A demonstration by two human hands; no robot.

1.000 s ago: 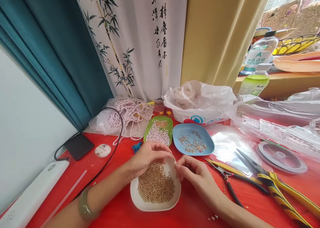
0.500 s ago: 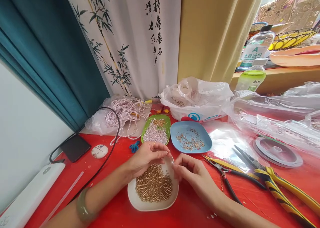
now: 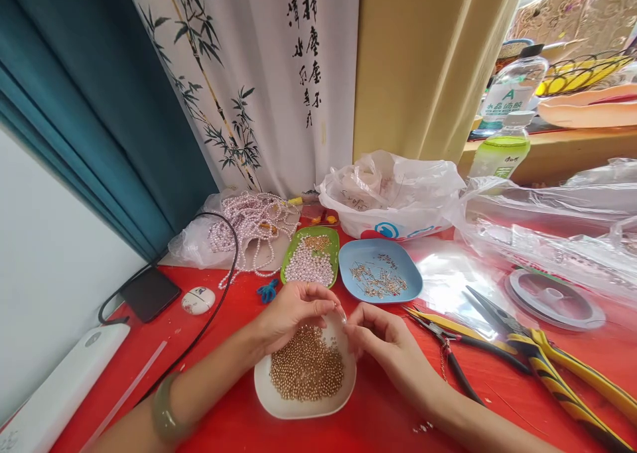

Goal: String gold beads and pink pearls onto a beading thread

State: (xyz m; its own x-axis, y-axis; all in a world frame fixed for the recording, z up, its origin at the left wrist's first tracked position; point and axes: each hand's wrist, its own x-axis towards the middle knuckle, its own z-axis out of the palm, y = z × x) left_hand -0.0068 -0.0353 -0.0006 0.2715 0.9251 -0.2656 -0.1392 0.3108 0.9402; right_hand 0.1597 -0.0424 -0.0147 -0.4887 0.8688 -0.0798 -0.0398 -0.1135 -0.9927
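Over the far rim of a white dish [image 3: 266, 396] filled with small gold beads [image 3: 306, 367], my two hands face each other, fingertips close together. My left hand [image 3: 293, 312] pinches something tiny between thumb and forefinger, too small to make out. Thumb and forefinger of my right hand [image 3: 375, 333] are closed on a small pale bead [image 3: 344, 320]. Just beyond my hands sits a green tray [image 3: 286, 267] of pearl beads [image 3: 308, 264] with some gold ones. Beside it, a blue tray [image 3: 411, 274] holds thin metal pins and small pieces [image 3: 378, 280].
Pliers [image 3: 537, 353] and cutters [image 3: 448, 347] lie to the right, near a clear spool [image 3: 555, 300]. Behind are a plastic bag [image 3: 393, 201] and pearl strands [image 3: 253, 224]. A black cable [image 3: 233, 254], phone [image 3: 150, 294] and white oval case [image 3: 198, 300] lie left.
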